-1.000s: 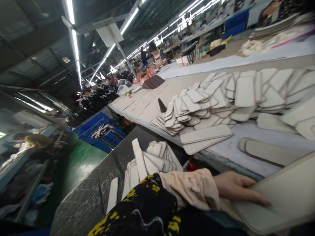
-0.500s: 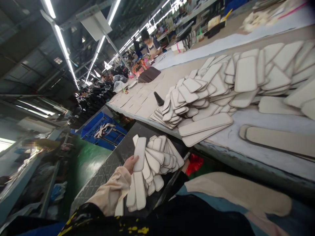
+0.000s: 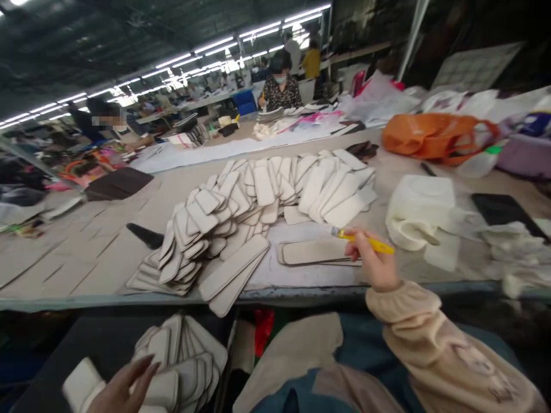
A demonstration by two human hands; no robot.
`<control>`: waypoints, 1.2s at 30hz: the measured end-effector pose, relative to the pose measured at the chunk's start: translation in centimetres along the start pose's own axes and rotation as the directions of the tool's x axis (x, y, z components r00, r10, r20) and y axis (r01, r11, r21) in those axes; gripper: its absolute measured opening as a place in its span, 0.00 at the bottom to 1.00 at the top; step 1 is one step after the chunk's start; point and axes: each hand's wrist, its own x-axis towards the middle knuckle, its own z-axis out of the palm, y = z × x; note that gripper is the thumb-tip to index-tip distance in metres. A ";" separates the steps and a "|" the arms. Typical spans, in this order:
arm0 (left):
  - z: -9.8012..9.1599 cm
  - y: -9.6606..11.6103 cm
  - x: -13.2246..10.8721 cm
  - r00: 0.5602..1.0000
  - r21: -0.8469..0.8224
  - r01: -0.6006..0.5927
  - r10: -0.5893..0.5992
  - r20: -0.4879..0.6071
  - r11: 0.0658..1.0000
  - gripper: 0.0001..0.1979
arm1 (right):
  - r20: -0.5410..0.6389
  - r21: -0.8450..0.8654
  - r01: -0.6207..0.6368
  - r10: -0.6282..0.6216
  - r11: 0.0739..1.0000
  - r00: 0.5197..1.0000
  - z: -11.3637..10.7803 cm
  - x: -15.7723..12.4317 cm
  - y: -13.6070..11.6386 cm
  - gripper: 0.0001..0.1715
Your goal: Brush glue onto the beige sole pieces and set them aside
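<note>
My right hand (image 3: 372, 258) is closed around a yellow-handled brush (image 3: 374, 243), its grey tip pointing left. Below the brush, long beige padded panels (image 3: 318, 251) with rounded corners lie near the table's front edge. My left hand (image 3: 124, 385), partly cut off by the lower border, has its fingers stretched over a loose pile of pale panels (image 3: 196, 373) on a dark stand. Nothing shows between those fingers. Another pale panel (image 3: 84, 381) lies beside that hand. A larger curved heap of overlapping panels (image 3: 206, 201) spreads across the table.
On the right stand a white cut-open jug (image 3: 419, 206), a dark phone-like slab (image 3: 508, 213) and an orange bag (image 3: 430, 137). A black pointed object (image 3: 145, 234) lies left of the heap. A masked person (image 3: 282, 89) sits across the table.
The view has swung right and towards the table. My left hand has let go of the panel it held over the low pile. My right hand now shows, with the brush.
</note>
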 end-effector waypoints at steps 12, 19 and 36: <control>16.3 20.6 16.5 0.721 -0.291 -0.685 0.678 -0.142 0.668 0.08 | 0.044 0.084 -0.112 0.109 0.990 0.993 2.6 0.5 0.4 0.27; 18.0 19.8 17.4 0.678 -0.348 -0.725 0.704 -0.212 0.594 0.08 | -0.342 -0.430 -0.048 -0.113 0.902 0.933 -6.5 3.5 -2.5 0.18; 18.0 19.7 17.3 0.671 -0.366 -0.728 0.713 -0.204 0.580 0.06 | -0.324 -0.877 -0.264 -0.088 0.401 0.942 -11.4 4.5 1.5 0.24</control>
